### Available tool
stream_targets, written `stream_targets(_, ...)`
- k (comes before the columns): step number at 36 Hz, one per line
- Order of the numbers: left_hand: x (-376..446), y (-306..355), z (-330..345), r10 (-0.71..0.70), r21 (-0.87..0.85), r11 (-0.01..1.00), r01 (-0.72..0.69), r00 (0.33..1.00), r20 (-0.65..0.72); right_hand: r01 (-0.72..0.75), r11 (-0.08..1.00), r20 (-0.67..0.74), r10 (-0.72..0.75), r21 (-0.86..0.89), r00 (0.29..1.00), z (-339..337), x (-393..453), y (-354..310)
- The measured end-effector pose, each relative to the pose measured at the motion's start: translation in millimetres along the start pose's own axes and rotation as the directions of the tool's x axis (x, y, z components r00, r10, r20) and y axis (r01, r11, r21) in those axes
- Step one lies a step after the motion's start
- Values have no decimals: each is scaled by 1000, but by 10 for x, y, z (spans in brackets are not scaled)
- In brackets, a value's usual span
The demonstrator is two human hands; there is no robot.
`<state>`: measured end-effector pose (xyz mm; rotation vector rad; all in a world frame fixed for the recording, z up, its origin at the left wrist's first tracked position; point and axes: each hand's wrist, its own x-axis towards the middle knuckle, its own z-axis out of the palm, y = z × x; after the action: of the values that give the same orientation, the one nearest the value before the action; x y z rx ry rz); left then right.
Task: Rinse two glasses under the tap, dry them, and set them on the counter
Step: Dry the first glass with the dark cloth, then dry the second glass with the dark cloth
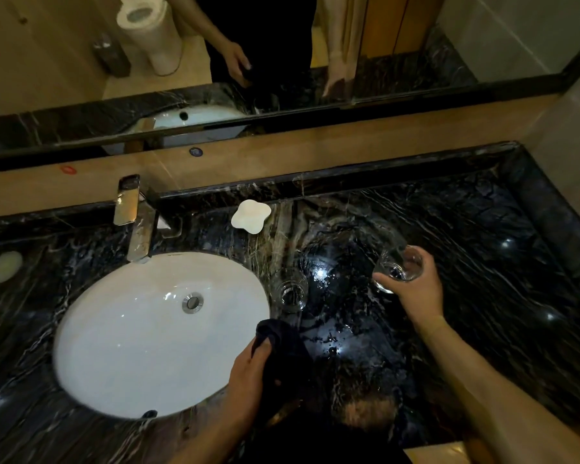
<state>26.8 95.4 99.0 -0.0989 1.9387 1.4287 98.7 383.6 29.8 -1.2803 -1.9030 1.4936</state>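
Black marble veined in white is forming the glossy wet table (466, 249), carrying a white oval ceramic sink (141, 346) under a square chrome tap (138, 226), with a white flower-shaped dish (251, 216) near the back and a long mirror (248, 61) running along the wall. One clear round glass (290, 293) is standing upright just right of the sink. The right hand (412, 289) is holding a second clear glass (399, 267), tilted, its grip curling around it above the table. The left hand (252, 366) is clutching a dark cloth (282, 349) at the sink's edge.
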Motion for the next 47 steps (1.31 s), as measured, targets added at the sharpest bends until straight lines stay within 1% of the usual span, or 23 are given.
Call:
stream_targets(5,13,-51,-39,-14,-17,1000,15,998,54,-5,1000,-10,5,1,1000,12,-16,52)
stream_targets(10,27,-64,-42,30,36,999,-31,999,37,-2,999,-13,2,-37,1000,19,-37,39)
stream_targets(13,42,-66,-62,31,51,998,-32,999,25,-1,998,7,2,-70,1000,-6,-78,-31)
stream_targets(15,41,-63,-75,30,48,998,-30,999,17,-1,992,-38,-4,-130,999,-56,-171,-130)
stream_targets(16,45,-65,-87,28,48,998,-28,1000,6,23,985,-93,-40,-170,995,-80,-248,-180)
stream_targets(18,53,-77,-116,25,38,999,-25,1000,-11,156,955,-176,-204,-253,963,-82,-466,-261)
stream_targets(19,57,-92,-134,27,25,999,-26,999,-20,230,933,-153,-279,-278,948,-45,-582,-271)
stream_targets(20,61,-115,-157,25,17,1000,-24,999,-34,279,915,-74,-313,-293,947,13,-696,-282)
stream_targets(21,63,-134,-174,23,8,1000,-22,998,-55,295,909,42,-296,-293,954,92,-797,-284)
stream_targets(22,64,-147,-192,23,-2,1000,-24,997,-70,289,911,167,-249,-294,954,180,-879,-286)
stream_targets(24,63,-150,-217,23,-21,999,-26,995,-96,261,926,352,-157,-273,923,377,-987,-291)
stream_targets(25,57,-144,-229,28,-31,999,-31,994,-106,235,941,403,-122,-244,907,479,-1007,-289)
stream_targets(27,48,-129,-244,34,-56,998,-41,992,-119,175,965,458,-68,-196,886,671,-994,-283)
stream_targets(29,35,-113,-258,19,-85,996,-30,991,-135,152,965,477,-32,-216,879,839,-941,-274)
stream_targets(33,-1,-85,-300,24,-94,995,-41,983,-180,175,926,420,-21,-333,907,1093,-812,-263)
stream_targets(35,-19,-80,-326,25,-105,993,-46,981,-192,187,923,410,-35,-335,911,1179,-776,-258)
stream_targets(37,-21,-91,-352,24,-120,992,-50,977,-210,187,933,411,-47,-308,910,1239,-751,-249)
stream_targets(41,-57,-101,-370,1,-171,984,-41,974,-228,98,976,411,-9,-196,912,1316,-704,-219)
stream_targets(45,-77,-64,-399,-18,-228,973,-38,971,-238,94,987,384,-39,-126,923,1342,-713,-221)
stream_targets(47,-85,6,-409,-9,-238,970,-48,973,-230,120,988,377,-77,-94,923,1311,-749,-262)
